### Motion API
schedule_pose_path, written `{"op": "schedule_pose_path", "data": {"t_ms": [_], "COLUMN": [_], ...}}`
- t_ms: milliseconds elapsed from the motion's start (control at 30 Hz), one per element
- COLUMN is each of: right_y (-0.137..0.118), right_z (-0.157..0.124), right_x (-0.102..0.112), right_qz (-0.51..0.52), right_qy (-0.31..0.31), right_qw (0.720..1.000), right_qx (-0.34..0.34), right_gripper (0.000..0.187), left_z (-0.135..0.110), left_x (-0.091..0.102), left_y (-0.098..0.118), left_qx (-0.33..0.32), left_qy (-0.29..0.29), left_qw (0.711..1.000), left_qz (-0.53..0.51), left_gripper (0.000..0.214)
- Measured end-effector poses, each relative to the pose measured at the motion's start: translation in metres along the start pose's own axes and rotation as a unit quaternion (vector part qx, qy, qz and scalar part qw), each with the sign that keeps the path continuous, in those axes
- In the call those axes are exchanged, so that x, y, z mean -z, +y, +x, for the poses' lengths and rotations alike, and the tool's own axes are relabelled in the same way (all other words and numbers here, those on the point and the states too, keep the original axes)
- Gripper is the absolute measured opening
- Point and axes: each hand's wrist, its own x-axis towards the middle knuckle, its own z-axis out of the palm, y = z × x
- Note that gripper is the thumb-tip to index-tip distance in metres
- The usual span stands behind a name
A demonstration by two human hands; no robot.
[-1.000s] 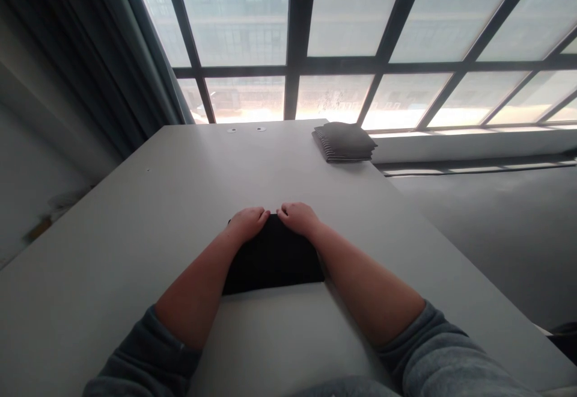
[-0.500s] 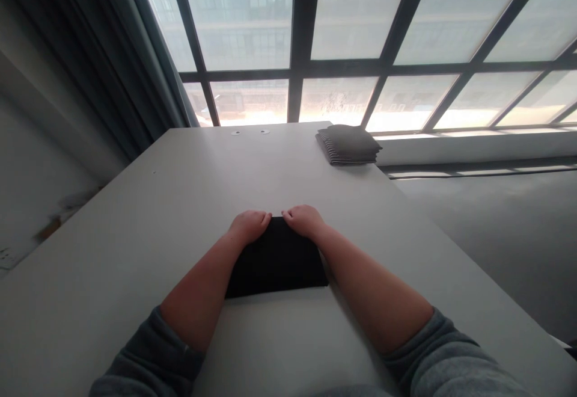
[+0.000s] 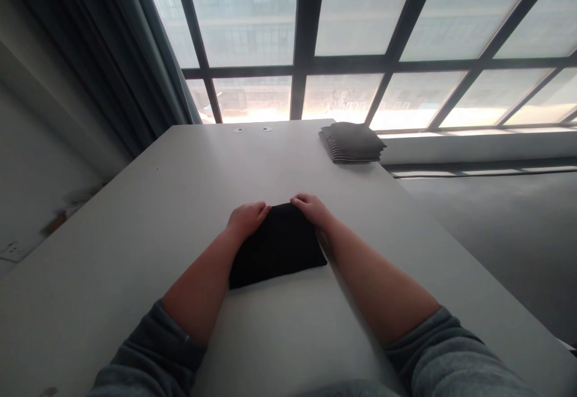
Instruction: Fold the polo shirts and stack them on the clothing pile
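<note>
A folded black cloth (image 3: 276, 248) lies flat on the white table (image 3: 135, 252), slightly skewed, in front of me. My left hand (image 3: 247, 219) grips its far left corner, fingers curled over the edge. My right hand (image 3: 312, 212) holds the far right corner the same way, a gap of cloth showing between the two hands. Both forearms stretch forward from grey sleeves (image 3: 153, 355). The cloth's fold or layers cannot be made out, since it is very dark.
A stack of folded dark garments (image 3: 351, 143) sits at the far edge of the table. Two small round grommets (image 3: 240, 129) are set near that edge. A large gridded window (image 3: 306, 30) lies beyond, a dark curtain (image 3: 90, 42) at left, grey floor (image 3: 491, 246) at right.
Both hands have slid forward with the black cloth, which has turned slightly. The hands now sit further apart. The view has tilted up a little.
</note>
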Motion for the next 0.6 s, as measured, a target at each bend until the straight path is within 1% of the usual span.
{"op": "schedule_pose_path", "data": {"t_ms": [33,67,100,167,233,333,433,500,600], "right_y": [0.002,0.002,0.002,0.0,-0.003,-0.007,-0.01,-0.012,-0.015], "right_z": [0.0,-0.001,-0.002,-0.005,-0.008,-0.012,-0.015,-0.016,-0.017], "right_x": [0.002,0.004,0.005,0.007,0.008,0.01,0.014,0.017,0.02], "right_qz": [0.076,0.145,0.201,0.281,0.328,0.345,0.342,0.335,0.305], "right_qy": [-0.006,-0.017,-0.029,-0.053,-0.078,-0.138,-0.191,-0.216,-0.241], "right_qw": [0.997,0.989,0.979,0.958,0.941,0.927,0.918,0.914,0.916], "right_qx": [-0.009,-0.015,-0.018,-0.021,-0.027,-0.049,-0.064,-0.076,-0.097], "right_gripper": [0.036,0.04,0.048,0.065,0.073,0.076,0.073,0.068,0.061], "left_z": [0.001,0.002,0.003,0.003,0.004,0.003,0.003,0.002,0.003], "left_x": [-0.001,-0.002,-0.003,-0.003,-0.003,-0.003,-0.002,-0.002,-0.002], "left_y": [-0.002,-0.005,-0.006,-0.009,-0.01,-0.011,-0.011,-0.01,-0.01], "left_qx": [0.008,0.015,0.019,0.026,0.033,0.044,0.053,0.063,0.07], "left_qy": [0.008,0.015,0.02,0.031,0.044,0.061,0.066,0.066,0.062], "left_qw": [1.0,1.0,1.0,0.999,0.998,0.997,0.996,0.996,0.995], "left_qz": [-0.001,-0.003,-0.005,-0.01,-0.016,-0.02,-0.019,-0.017,-0.017], "left_gripper": [0.051,0.052,0.052,0.053,0.053,0.053,0.053,0.052,0.05]}}
